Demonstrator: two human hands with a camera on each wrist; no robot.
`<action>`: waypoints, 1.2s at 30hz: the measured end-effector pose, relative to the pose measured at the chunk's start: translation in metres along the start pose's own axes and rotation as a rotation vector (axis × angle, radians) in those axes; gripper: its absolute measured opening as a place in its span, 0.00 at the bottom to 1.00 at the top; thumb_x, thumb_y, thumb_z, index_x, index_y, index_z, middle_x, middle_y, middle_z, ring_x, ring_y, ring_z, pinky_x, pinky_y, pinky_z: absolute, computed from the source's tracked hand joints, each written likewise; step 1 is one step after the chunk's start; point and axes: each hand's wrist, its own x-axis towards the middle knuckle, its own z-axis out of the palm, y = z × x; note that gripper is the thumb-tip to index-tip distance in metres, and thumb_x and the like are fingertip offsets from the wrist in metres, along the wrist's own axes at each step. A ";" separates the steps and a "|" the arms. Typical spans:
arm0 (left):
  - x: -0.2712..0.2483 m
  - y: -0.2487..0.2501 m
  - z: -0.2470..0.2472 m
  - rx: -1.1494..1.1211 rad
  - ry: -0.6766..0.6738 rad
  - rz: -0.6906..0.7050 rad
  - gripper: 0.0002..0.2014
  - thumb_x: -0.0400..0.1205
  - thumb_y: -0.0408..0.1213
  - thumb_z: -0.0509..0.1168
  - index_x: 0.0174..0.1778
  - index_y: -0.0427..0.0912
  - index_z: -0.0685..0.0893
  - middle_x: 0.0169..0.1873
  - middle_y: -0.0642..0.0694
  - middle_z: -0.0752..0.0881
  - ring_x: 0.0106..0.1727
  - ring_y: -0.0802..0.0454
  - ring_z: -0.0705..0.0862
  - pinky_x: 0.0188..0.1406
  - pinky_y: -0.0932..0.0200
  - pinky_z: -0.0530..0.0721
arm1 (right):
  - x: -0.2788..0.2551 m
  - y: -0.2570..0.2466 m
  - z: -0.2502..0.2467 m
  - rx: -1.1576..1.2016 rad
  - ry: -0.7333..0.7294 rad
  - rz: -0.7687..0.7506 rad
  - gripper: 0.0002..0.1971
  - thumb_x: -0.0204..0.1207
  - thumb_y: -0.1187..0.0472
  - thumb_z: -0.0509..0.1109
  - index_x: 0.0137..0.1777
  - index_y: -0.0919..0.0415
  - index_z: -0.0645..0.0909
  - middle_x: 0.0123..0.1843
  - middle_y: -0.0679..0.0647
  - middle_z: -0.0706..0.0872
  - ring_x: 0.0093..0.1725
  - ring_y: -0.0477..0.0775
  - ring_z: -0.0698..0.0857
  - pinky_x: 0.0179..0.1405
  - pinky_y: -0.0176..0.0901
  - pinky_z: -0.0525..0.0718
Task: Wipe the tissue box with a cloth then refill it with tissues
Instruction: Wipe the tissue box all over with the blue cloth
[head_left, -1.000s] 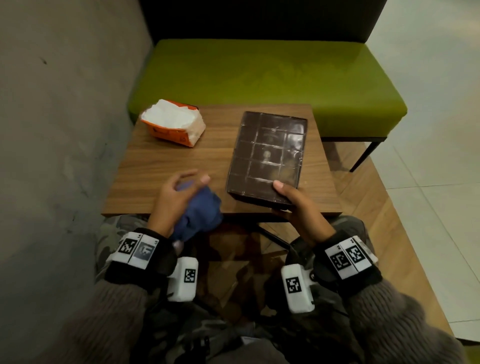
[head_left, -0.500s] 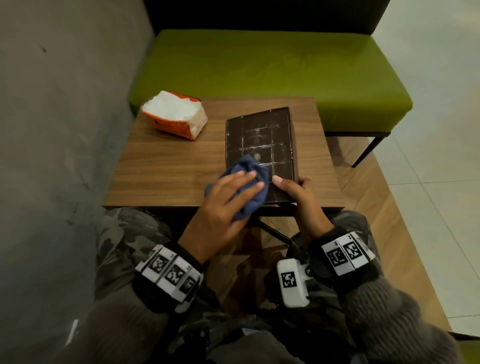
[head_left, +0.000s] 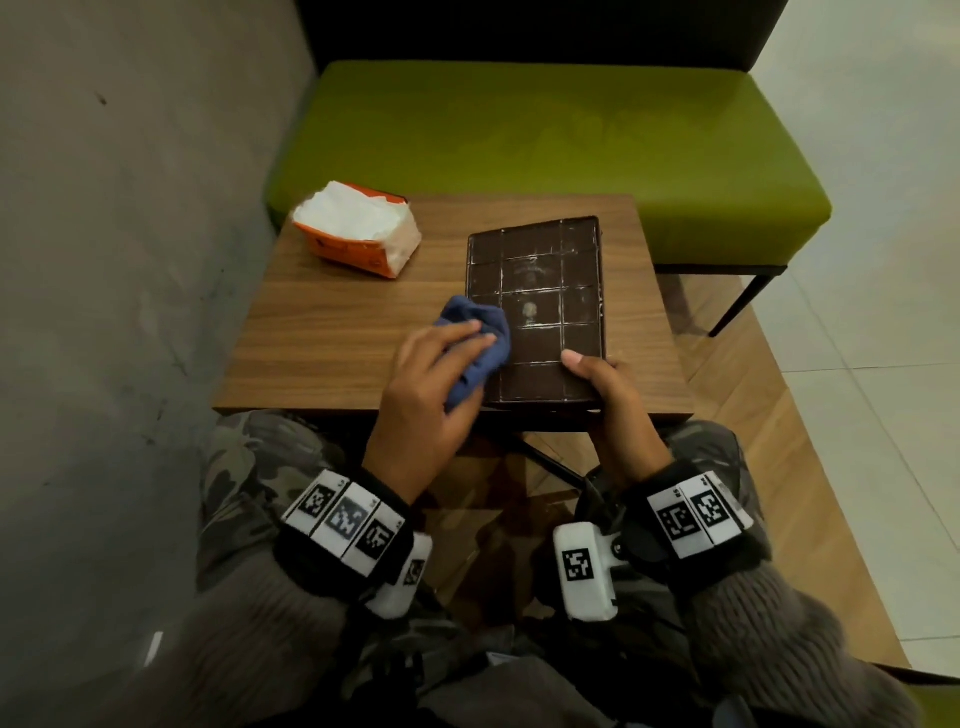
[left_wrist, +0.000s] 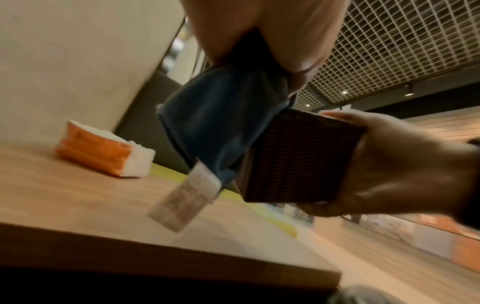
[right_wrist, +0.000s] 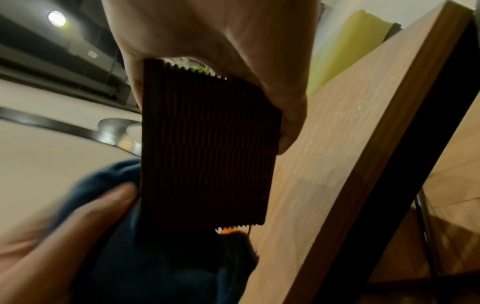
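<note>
The tissue box (head_left: 535, 312) is a flat, dark brown rectangle lying on the right half of the table (head_left: 332, 332), its near end at the table's front edge. Its top is scored into a grid of squares with pale lines, and dusty whitish smudges sit near the middle. From the wrist views its short side is finely ribbed (left_wrist: 293, 158).

The left hand (head_left: 426, 384) presses a bunched blue cloth (head_left: 480, 340) against the box's left edge, fingers lying fairly straight over the cloth and the thumb tucked under it. A white label hangs from the cloth (left_wrist: 182, 203). The right hand (head_left: 613, 400) grips the box's near right corner, thumb on top and fingers curled round the side and underneath.

At the table's far left corner, well apart from the box, lies an orange pack of tissues (head_left: 358, 234), torn open with white tissues showing.

The table is wood-grained with a dark frame beneath. Behind it stands a green padded bench (head_left: 545, 135) with a dark back and thin black legs. A grey wall (head_left: 130, 260) runs along the left; the floor (head_left: 883, 312) is pale tile to the right and wood plank nearer. The person wears camouflage trousers and fuzzy grey sleeves.
</note>
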 end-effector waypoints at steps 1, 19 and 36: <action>-0.005 0.004 0.002 0.015 -0.057 0.079 0.19 0.76 0.35 0.65 0.64 0.39 0.82 0.63 0.43 0.81 0.65 0.47 0.75 0.69 0.60 0.70 | 0.000 -0.001 -0.001 0.023 0.006 0.003 0.50 0.51 0.46 0.81 0.73 0.64 0.67 0.66 0.64 0.82 0.58 0.61 0.88 0.53 0.53 0.87; 0.000 0.022 0.006 0.009 -0.031 -0.079 0.20 0.76 0.39 0.62 0.64 0.41 0.82 0.61 0.45 0.82 0.63 0.47 0.76 0.62 0.57 0.75 | -0.009 0.009 0.019 0.085 0.104 -0.086 0.49 0.54 0.48 0.82 0.73 0.67 0.66 0.64 0.63 0.83 0.58 0.59 0.87 0.43 0.43 0.89; 0.001 0.022 0.000 -0.016 -0.095 -0.114 0.17 0.76 0.38 0.64 0.60 0.42 0.83 0.59 0.46 0.80 0.62 0.51 0.74 0.60 0.63 0.74 | -0.027 0.012 0.022 -0.053 0.220 -0.150 0.42 0.63 0.44 0.74 0.71 0.65 0.61 0.56 0.49 0.77 0.55 0.45 0.81 0.44 0.31 0.83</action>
